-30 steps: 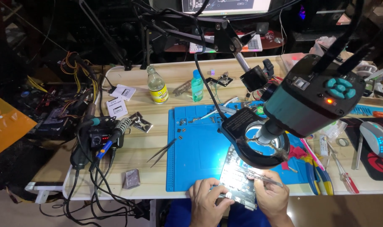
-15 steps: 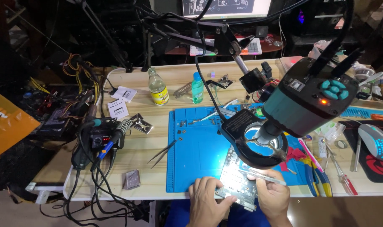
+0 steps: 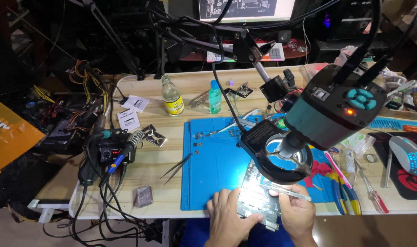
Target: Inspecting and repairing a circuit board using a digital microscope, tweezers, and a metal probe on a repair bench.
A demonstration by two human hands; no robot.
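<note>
The circuit board (image 3: 259, 196) is dark and flat, brightly lit from above, and lies at the front edge of the bench, partly over the blue mat. The tweezers (image 3: 286, 192) are thin and silver, lying almost level across the right part of the board.

I see a lit monitor (image 3: 246, 9) at twelve o'clock, two white label cards (image 3: 131, 112) at ten, an orange package (image 3: 9, 135) at nine

Electronics repair workshop, blue work mat (image 3: 217, 169), soldering station (image 3: 109, 154), microscope camera (image 3: 336, 110)
</note>
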